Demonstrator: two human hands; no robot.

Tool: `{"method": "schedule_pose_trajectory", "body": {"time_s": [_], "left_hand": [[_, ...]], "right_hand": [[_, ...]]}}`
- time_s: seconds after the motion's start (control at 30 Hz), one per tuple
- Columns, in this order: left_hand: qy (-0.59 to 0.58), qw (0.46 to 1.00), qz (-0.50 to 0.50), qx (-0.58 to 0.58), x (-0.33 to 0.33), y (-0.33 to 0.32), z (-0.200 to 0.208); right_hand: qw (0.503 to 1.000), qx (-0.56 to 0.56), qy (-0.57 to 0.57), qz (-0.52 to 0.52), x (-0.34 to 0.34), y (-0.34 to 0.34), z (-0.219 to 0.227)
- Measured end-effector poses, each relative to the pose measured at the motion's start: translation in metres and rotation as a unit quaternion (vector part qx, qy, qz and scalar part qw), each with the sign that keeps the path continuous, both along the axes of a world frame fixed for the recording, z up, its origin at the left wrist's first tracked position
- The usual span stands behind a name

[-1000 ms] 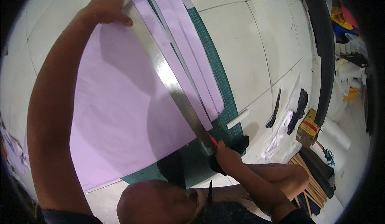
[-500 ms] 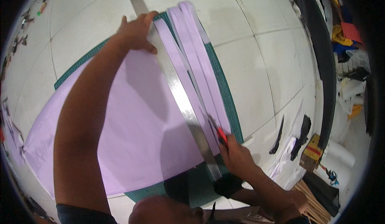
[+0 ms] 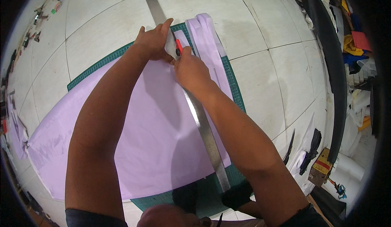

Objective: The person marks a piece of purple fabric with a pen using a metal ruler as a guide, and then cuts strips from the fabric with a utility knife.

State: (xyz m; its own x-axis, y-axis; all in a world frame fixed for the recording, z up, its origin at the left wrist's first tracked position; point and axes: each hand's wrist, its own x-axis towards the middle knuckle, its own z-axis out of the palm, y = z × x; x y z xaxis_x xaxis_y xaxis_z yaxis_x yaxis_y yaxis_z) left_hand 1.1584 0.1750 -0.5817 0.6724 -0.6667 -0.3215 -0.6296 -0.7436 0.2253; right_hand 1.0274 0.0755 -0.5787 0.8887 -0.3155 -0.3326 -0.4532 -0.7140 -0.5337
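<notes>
A lilac sheet of thin material [image 3: 150, 137] is spread over a green cutting mat [image 3: 235, 86]. Across it lies a long metal ruler [image 3: 202, 123], its far end reaching past the mat onto the floor. My left hand [image 3: 154, 44] presses on the ruler near the mat's far edge, fingers spread. My right hand [image 3: 193, 70] grips a red utility knife [image 3: 179, 46] close beside the left hand, at the ruler's right edge. The blade tip is hard to make out. Right of the ruler are long lilac strips [image 3: 207, 25], partly behind my right hand and forearm.
Pale floor tiles [image 3: 256, 80] surround the mat. Along the right lies a long black roll [image 3: 336, 92], with a yellow-and-red box [image 3: 321, 166] at its near end. Black scraps [image 3: 311, 150] lie by the box. Small items [image 3: 32, 36] line the far left.
My right hand has carried the knife from the near part of the strips up to the far end of the ruler, beside my left hand. The left hand stays on the ruler.
</notes>
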Motion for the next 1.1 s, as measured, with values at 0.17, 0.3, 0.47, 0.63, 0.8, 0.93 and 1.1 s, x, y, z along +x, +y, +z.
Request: {"method": "schedule_pose_trajectory", "body": {"time_s": [0.17, 0.3, 0.47, 0.63, 0.8, 0.93, 1.1], "left_hand": [[0.009, 1.0, -0.026, 0.003, 0.001, 0.0, 0.003], [0.003, 0.997, -0.057, 0.048, -0.001, -0.004, 0.005], [-0.034, 0.996, -0.065, 0.042, -0.001, -0.004, -0.003], [-0.002, 0.995, -0.071, 0.077, 0.001, -0.014, 0.01], [-0.04, 0.993, -0.08, 0.076, 0.007, -0.006, 0.003], [-0.042, 0.993, -0.066, 0.083, 0.001, -0.014, 0.001], [-0.039, 0.994, -0.075, 0.067, 0.002, -0.014, -0.004]], "right_hand": [[1.0, -0.004, 0.012, 0.002, 0.005, -0.001, 0.001], [0.998, -0.039, 0.021, 0.034, 0.007, -0.007, 0.007], [0.998, -0.036, 0.048, 0.031, 0.019, -0.012, 0.013], [0.988, 0.013, 0.145, 0.045, -0.04, -0.022, 0.028], [0.97, 0.058, 0.233, 0.032, -0.144, -0.014, 0.038], [0.946, 0.07, 0.316, -0.012, -0.232, -0.007, 0.056], [0.893, 0.063, 0.445, -0.018, -0.369, 0.001, 0.073]]}}
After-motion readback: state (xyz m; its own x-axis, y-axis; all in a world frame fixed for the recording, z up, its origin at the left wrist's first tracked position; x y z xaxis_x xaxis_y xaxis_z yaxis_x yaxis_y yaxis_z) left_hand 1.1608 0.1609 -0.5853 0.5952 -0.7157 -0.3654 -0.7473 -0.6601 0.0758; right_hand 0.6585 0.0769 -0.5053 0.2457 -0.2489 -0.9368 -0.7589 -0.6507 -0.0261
